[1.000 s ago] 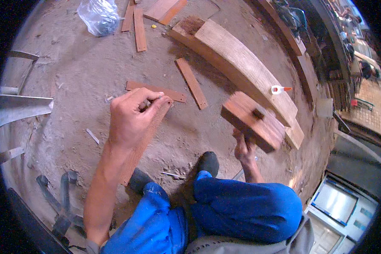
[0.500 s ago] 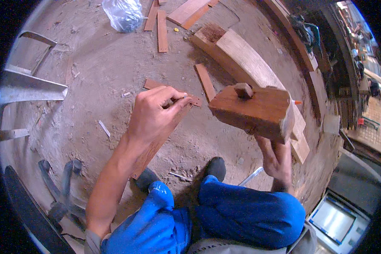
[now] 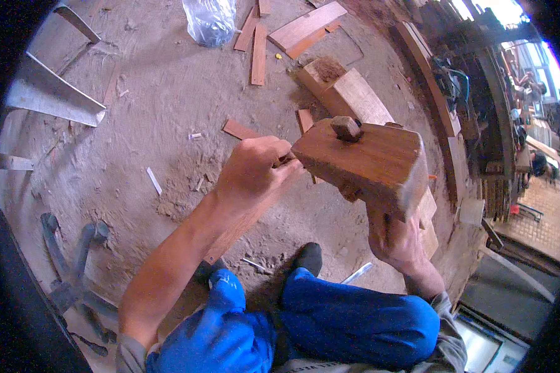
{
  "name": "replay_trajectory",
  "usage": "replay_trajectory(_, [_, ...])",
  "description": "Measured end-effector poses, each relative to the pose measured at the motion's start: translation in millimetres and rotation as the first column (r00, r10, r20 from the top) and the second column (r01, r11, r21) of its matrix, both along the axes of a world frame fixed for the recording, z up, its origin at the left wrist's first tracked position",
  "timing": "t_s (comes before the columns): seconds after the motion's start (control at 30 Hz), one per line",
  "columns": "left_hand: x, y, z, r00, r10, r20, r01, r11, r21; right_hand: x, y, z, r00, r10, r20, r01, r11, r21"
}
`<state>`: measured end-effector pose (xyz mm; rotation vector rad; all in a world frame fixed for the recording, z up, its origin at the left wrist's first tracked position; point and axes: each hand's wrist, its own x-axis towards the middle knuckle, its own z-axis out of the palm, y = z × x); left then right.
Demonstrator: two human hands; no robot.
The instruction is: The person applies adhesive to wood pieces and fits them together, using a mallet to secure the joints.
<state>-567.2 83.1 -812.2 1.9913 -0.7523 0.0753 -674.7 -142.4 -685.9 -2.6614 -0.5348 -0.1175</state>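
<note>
One mallet up front on my feed, wooden head raised over the dirt floor in the R hand, just right of the L hand. Prob. heavy in the head, stiff, hard to break; dry wood, so I'd expect decent grip, tho the weight will want to twist the wrist. Best hold: the handle, which I can't see b/c the head blocks it; only its stub pokes thru the top. R fingers are curled round below the head, on the handle as far as I can judge. L fingers curled closed; can't tell what the tips pinch, as the mallet's corner covers them. Can't tell if it's touching either. Wooden strip slants under the L wrist: light, stiff, could split near an end, so I'd take it mid-length.

Vs. 0.5 s ago: mallet head was clear of the L fingertips; now it overlaps them in view. The pale beam beyond is partly hidden; plastic bag sits farther right in my view.
</note>
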Motion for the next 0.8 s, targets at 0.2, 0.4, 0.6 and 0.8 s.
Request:
replay_trajectory(0.2, [2.7, -1.0, -3.7, 1.0, 0.013, -0.012, -0.014, 0.995, -0.094, 2.8, 10.8, -2.8, 0.971, 0.032, 0.236, -0.022, 0.999, -0.049])
replay_trajectory(0.4, [3.9, -0.4, -3.2, 1.0, -0.019, -0.019, 0.016, 0.991, -0.135, -8.1, 3.4, -11.2, 0.988, -0.118, -0.099, 0.121, 0.992, 0.023])
replay_trajectory(0.6, [2.3, -1.8, -6.0, 0.998, 0.004, -0.057, -0.012, 0.989, -0.145, -12.0, -6.8, -21.7, 0.979, -0.119, -0.162, 0.125, 0.992, 0.023])
replay_trajectory(0.8, [2.7, 3.5, -0.3, 0.996, -0.025, -0.087, 0.019, 0.997, -0.072, -7.2, -0.6, -9.8, 0.988, -0.113, -0.107, 0.113, 0.994, -0.006])
